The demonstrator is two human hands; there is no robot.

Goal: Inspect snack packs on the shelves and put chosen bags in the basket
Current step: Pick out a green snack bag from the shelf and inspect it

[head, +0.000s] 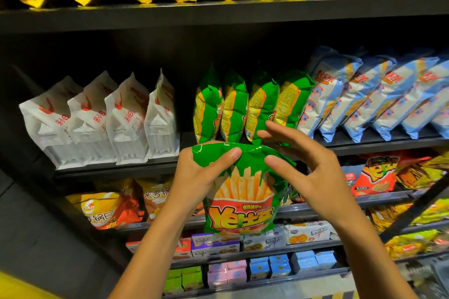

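Before dark metal snack shelves (218, 14), the left hand (201, 177) grips a glossy green fries bag (240, 192); the right hand (308, 172), fingers spread, seemingly touches it.

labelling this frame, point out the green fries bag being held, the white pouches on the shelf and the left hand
green fries bag (239, 211): head view, on its printed front
white pouches (126, 124): head view, on the third pouch's face
left hand (201, 172): head view, on its back

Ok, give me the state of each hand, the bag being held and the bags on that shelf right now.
Left hand: grips the green bag's top corner.
Right hand: open, fingers spread beside the bag top.
Green fries bag: off the shelf, sealed, front facing camera.
Green bags on the shelf: four, standing upright in a row.
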